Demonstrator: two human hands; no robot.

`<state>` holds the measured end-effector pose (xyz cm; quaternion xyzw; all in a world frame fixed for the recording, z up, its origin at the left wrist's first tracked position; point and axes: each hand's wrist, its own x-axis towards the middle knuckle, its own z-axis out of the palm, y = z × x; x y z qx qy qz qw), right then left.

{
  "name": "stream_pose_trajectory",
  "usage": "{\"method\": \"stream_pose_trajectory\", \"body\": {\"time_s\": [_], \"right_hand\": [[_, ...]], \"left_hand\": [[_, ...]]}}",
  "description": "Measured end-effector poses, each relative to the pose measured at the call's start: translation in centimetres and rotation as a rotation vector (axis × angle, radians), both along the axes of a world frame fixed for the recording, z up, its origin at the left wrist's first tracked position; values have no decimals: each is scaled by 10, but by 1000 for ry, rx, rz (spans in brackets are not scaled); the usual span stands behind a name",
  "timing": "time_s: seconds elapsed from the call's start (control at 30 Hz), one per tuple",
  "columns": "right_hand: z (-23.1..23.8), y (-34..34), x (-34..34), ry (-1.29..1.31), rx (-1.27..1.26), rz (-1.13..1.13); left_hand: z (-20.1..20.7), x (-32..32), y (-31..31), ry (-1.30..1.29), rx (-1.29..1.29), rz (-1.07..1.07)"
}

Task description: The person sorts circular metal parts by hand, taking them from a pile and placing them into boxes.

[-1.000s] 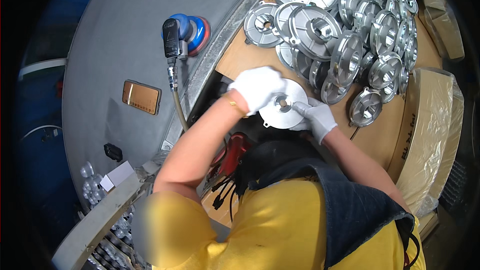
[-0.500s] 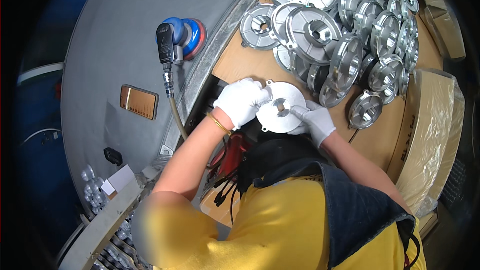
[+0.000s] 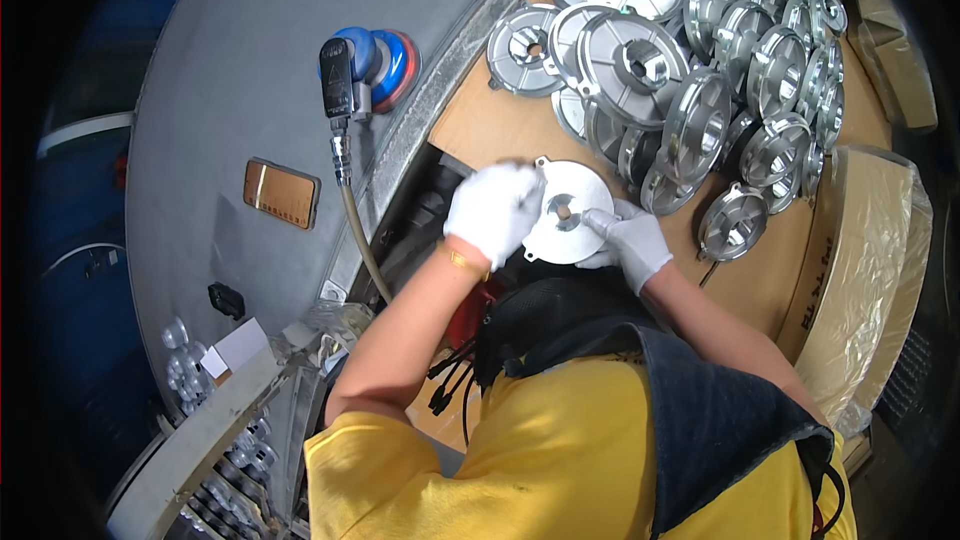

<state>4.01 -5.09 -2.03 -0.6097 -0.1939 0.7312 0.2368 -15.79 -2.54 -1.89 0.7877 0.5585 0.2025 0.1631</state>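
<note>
A round, silvery metal end cover (image 3: 575, 180) with a central hole and small lugs on its rim is held in front of my body, its flat face up. My white-gloved right hand (image 3: 632, 245) grips its right edge, thumb on the face near the hole and fingers beneath. At the left rim my white-gloved left hand (image 3: 490, 212) is closed, its fingertips slightly smeared by motion. Whatever those fingers may pinch is hidden. Just beyond lies a heap of similar metal covers (image 3: 632, 65), ribbed sides showing on many.
Cardboard (image 3: 475, 125) lies under the heap. On the grey surface to the left are a blue air sander (image 3: 365, 70) with a hose (image 3: 360, 240) and a phone (image 3: 282, 193). A plastic-wrapped cardboard box (image 3: 860, 270) stands at the right. Black cables (image 3: 450, 385) hang near my lap.
My left hand has shifted slightly right and down along the cover's left rim, its elbow moving in. The right hand keeps its hold, and the cover has barely moved.
</note>
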Motion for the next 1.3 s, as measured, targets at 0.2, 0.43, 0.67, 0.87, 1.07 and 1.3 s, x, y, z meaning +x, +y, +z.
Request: {"method": "stream_pose_trajectory", "body": {"time_s": [0.2,0.43,0.67,0.87,1.07,1.3], "right_hand": [[-6,2,8,3,2,1],[0,4,4,0,19,74],[0,4,6,-15,39,83],[4,3,2,-22,44,98],[2,3,2,-61,46,102],[3,3,3,-37,51,96]], "left_hand": [[3,7,-23,-128,-110,-29],[1,1,-7,-86,-105,25],[1,5,-50,-126,-179,78],[2,9,-41,-112,-165,166],[2,17,-70,-165,-195,115],[6,23,-63,-137,-171,236]]}}
